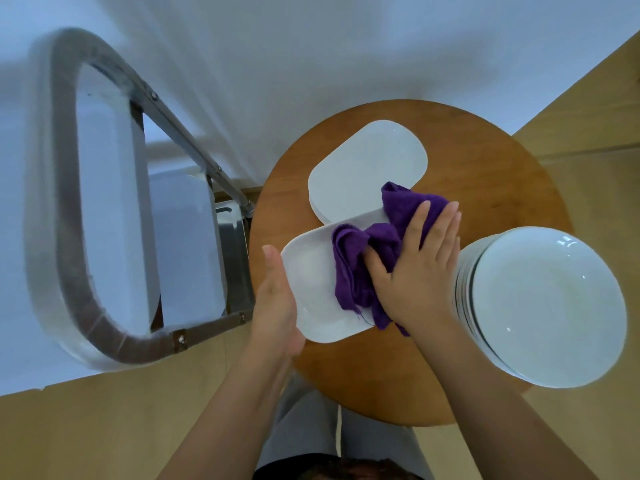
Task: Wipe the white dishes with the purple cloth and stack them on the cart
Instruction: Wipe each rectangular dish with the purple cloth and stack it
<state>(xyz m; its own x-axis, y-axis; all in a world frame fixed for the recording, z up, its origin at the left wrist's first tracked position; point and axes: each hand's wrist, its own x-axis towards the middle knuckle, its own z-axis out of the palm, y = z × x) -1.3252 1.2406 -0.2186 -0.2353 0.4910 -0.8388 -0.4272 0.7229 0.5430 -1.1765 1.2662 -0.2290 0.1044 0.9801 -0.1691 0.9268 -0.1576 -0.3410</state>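
1. Two hands work one dish (pixel 311 282) near the stool's (pixel 485 168) centre: the left hand (pixel 277 303) lies flat-fingered against its 9 o'clock edge, and the right hand (pixel 415 268) presses the cloth (pixel 356 268) down with straight fingers.
2. More dishes (pixel 360 168) lie at 12 o'clock, a round stack (pixel 550 306) at 3 o'clock, and the cart (pixel 104 202) at 9 o'clock.
3. Risk: the dish is only braced, not gripped, so a hard wipe could slide it off.
4. Risk: the round stack overhangs the stool, so an elbow knock could topple it.
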